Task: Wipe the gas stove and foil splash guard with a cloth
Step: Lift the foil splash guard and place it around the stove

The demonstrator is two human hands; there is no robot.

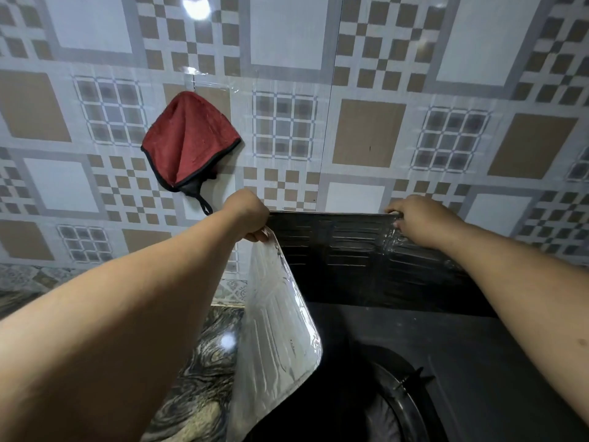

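The foil splash guard [350, 250] stands along the back of the black gas stove [446, 352], its ribbed panels looking dark in the middle and silvery on the left wing. My left hand [248, 215] grips the guard's top edge at the left fold. My right hand [420, 218] holds the top edge further right, fingers curled over it. A red cloth [191, 141] with black trim hangs on the tiled wall, above and left of my left hand, touched by neither hand. A burner grate [411, 393] shows at the bottom.
The patterned tiled wall [366, 135] rises right behind the guard. A marbled dark countertop [197, 378] lies left of the stove. The guard's silvery left wing [280, 330] hangs out over the counter edge.
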